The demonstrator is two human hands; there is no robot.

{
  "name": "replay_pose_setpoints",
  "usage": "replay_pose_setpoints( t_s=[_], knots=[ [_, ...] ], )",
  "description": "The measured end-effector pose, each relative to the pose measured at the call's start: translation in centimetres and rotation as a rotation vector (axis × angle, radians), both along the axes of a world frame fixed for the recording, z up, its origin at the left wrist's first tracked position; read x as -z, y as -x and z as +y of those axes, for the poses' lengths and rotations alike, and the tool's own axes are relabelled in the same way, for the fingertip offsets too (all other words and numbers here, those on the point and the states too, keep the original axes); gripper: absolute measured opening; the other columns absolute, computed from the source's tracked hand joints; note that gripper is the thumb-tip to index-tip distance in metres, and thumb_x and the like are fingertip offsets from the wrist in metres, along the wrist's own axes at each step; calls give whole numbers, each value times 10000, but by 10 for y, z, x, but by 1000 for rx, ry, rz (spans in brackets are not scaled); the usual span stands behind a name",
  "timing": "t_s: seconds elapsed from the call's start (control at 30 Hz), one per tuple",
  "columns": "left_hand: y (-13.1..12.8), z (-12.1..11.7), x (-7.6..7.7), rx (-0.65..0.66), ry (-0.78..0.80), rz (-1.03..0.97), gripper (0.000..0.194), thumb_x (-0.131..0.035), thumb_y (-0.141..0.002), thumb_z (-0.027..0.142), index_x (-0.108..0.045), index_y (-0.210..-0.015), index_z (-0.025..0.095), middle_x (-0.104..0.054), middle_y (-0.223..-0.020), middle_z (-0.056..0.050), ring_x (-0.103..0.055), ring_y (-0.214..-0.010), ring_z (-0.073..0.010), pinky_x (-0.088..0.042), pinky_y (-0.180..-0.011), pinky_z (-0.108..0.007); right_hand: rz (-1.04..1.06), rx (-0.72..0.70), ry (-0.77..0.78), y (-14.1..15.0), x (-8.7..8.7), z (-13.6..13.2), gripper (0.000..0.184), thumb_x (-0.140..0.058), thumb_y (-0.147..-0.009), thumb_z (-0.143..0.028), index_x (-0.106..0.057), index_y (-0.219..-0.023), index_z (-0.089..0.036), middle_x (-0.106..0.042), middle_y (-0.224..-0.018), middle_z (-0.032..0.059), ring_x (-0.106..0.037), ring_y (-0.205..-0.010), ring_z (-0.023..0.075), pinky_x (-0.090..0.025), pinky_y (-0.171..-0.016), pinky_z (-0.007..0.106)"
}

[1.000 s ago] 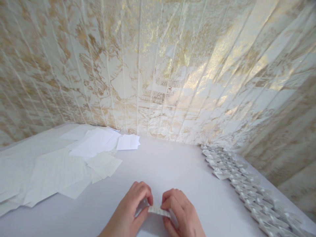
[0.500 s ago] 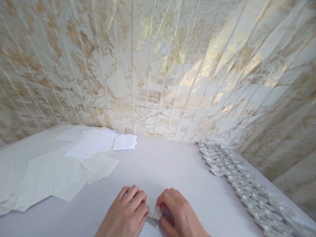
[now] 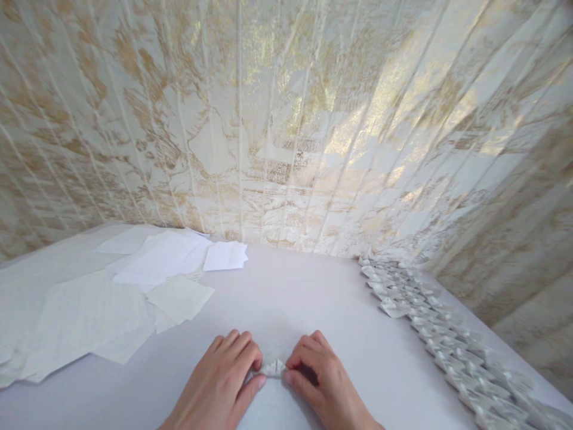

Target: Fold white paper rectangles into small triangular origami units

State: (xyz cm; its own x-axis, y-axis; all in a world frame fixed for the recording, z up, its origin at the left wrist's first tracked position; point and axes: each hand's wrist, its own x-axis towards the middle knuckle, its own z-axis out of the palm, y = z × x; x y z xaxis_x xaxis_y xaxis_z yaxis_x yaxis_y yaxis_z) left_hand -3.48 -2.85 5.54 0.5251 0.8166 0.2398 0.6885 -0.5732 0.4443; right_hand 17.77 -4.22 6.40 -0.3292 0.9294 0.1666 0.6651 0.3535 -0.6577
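Between my two hands, low in the middle of the head view, is a small folded piece of paper (image 3: pixel 273 368) with faint dark marks on it. My left hand (image 3: pixel 226 373) pinches its left end, thumb below and fingers curled above. The right end sits between the thumb and bent fingers of my right hand (image 3: pixel 324 376). Both hands rest at the tabletop, and the fingertips cover the paper's ends.
Loose sheets of paper (image 3: pixel 89 310) lie spread over the left of the white table (image 3: pixel 295 298). A small white paper stack (image 3: pixel 224 256) is at the back. Rows of folded paper pieces (image 3: pixel 452 346) line the right edge. A patterned curtain (image 3: pixel 277 119) hangs behind.
Both hands have shifted slightly up and a little apart. The folded paper now lies level between the fingertips, where before it was tilted and more covered by the hands.
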Motion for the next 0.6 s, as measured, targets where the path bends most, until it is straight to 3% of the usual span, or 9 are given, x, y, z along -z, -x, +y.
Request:
replay_pose_setpoints(
  t_s=[0.13, 0.27, 0.4, 0.6],
  knots=[
    [-2, 5, 4, 2, 7, -30, 145, -568, -945, 205, -562, -800, 216, -571, -873, 8, -510, -844, -224, -338, -728, -336, 27, 55, 52, 3, -3, 0, 192, -696, -844, -59, -616, -714, -177, -628, -792, 6, -522, -860, 200, -420, -779, 313],
    [-5, 10, 9, -23, -10, -55, 153, -589, -924, 149, -544, -788, 203, -555, -881, 0, -505, -851, -223, -350, -728, -337, -7, 91, 45, 6, -1, 0, 224, -662, -836, -34, -548, -703, -174, -601, -819, 17, -503, -870, 210, -413, -791, 342],
    [-7, 11, 10, -23, -8, -56, 139, -648, -891, 161, -545, -812, 211, -557, -895, 8, -505, -856, -220, -359, -731, -336, -44, 71, 22, 6, 3, 1, 243, -629, -824, -10, -500, -708, -181, -576, -844, 24, -493, -876, 215, -408, -801, 363],
    [-8, 11, 6, -27, 13, -41, 150, -582, -910, 134, -534, -792, 211, -555, -910, 1, -506, -875, -221, -370, -744, -348, -53, 49, 40, 5, 0, 1, 243, -606, -821, -27, -467, -711, -195, -558, -874, 27, -493, -882, 218, -406, -813, 377]
  ],
)
